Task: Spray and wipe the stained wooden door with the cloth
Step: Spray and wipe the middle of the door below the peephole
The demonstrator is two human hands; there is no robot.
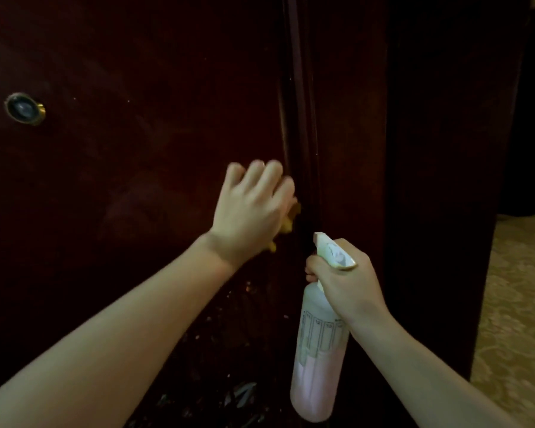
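Fingers (261,176) of the left hand (250,213) lie spread and only slightly bent, pressed flat against the dark wooden door (130,149) with a yellow cloth (292,219) trapped under the palm. Only small folds of the cloth show, peeking out past the little-finger side of the hand and below the heel of the palm, so how much of it is bunched underneath cannot be told. The left forearm reaches up from the lower left corner, wrist nearly straight, the back of the hand facing the camera. The hand sits right at the door's edge, just beside the vertical seam where the door meets its frame (346,118), and well to the right of and lower than the brass-ringed peephole (24,109).

Below the cloth, the door surface carries pale specks and streaks (241,393), densest toward the bottom.

The right hand (345,284) is curled around the neck of a spray bottle (317,350), fingers wrapped under the white trigger head (334,250), thumb side toward the camera. The bottle hangs roughly upright, tilted a little, its nozzle pointing toward the seam, just below and to the right of the cloth hand. Its translucent body holds pale pink liquid in the lower part and shows printed grid marks higher up. The right forearm comes in from the lower right corner.

Beyond the frame, far right of the peephole, patterned beige carpet (519,304) shows.
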